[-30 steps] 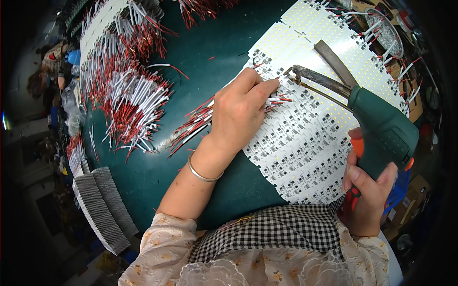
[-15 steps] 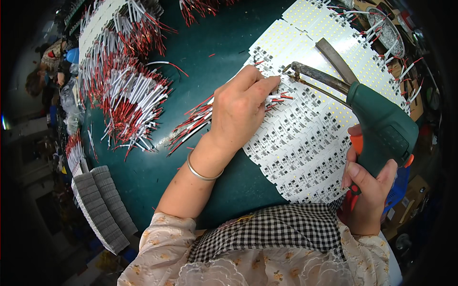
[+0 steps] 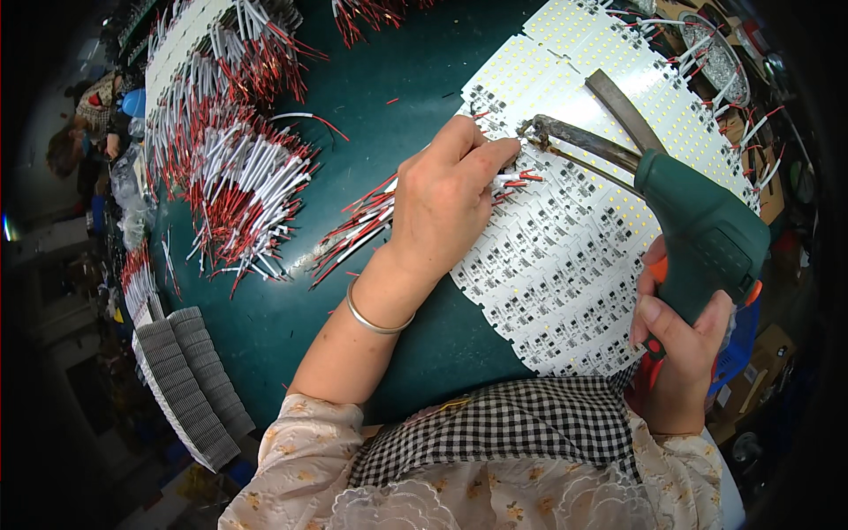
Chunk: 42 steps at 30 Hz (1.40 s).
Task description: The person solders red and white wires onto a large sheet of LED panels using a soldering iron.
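My right hand (image 3: 678,334) is wrapped around the handle of a green soldering gun (image 3: 707,225) with an orange trigger. Its dark, crusted tip reaches left over a sheet of white LED circuit boards (image 3: 548,265), right beside my left fingertips. My left hand (image 3: 444,199) is closed, thumb and fingers pinched at the sheet's left edge, with a bundle of red and white wires (image 3: 362,225) running under the palm and out past the fingers. The wire end at the pinch is hidden by the fingers.
Large heaps of red and white wires (image 3: 238,185) lie on the green table (image 3: 371,97) to the left. Stacked grey boards (image 3: 190,371) sit at the lower left. A foil-like silvery dish (image 3: 720,66) and a blue basket (image 3: 735,358) are at the right. Another person (image 3: 93,115) is far left.
The soldering gun has shifted slightly left, and its tip is now closer to my left fingertips. My left hand has barely moved.
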Motion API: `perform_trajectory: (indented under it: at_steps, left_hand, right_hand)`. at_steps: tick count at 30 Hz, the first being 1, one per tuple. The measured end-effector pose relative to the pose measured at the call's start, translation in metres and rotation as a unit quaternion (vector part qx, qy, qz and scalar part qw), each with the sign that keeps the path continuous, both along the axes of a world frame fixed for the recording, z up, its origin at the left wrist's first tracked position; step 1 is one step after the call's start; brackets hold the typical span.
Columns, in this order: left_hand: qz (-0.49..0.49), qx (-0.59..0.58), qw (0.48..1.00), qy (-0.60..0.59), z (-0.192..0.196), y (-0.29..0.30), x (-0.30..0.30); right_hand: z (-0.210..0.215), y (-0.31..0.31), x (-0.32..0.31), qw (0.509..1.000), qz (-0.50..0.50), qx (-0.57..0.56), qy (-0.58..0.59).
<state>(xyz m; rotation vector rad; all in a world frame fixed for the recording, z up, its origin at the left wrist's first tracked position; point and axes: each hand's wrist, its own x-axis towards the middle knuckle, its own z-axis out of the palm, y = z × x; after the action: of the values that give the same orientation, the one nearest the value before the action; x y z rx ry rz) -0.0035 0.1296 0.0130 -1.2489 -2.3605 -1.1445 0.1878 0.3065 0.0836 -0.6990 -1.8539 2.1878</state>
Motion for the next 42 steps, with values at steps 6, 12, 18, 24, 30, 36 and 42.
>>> perform_trajectory:
  at_steps: [6,12,18,24,30,36,42]
  left_hand:
    - [-0.001,0.006,1.0,-0.006,0.001,0.001,0.001]
    - [-0.001,-0.001,1.0,-0.007,0.001,0.0,0.001]
    - [-0.008,-0.004,1.0,-0.016,-0.001,0.0,0.001]
    - [-0.009,-0.001,1.0,-0.016,0.0,-0.001,0.002]
    - [-0.03,0.017,0.999,-0.036,0.0,0.002,-0.002]
    - [-0.061,0.057,0.992,-0.1,-0.002,0.002,-0.005]
    - [-0.067,0.059,0.992,-0.089,-0.005,0.001,-0.007]
  right_hand:
    - [-0.008,0.005,0.005,1.0,0.021,-0.006,-0.019]
    - [-0.004,0.002,0.005,0.998,0.022,0.009,-0.055]
    - [0.004,0.009,0.0,0.999,-0.046,-0.009,0.016]
    - [0.004,0.006,0.008,0.999,-0.043,0.01,-0.003]
    - [0.006,0.008,0.019,0.998,-0.057,-0.011,0.0]
    - [-0.002,0.005,0.02,0.999,-0.033,0.027,0.013]
    - [-0.008,0.004,0.03,1.0,-0.017,-0.021,-0.004]
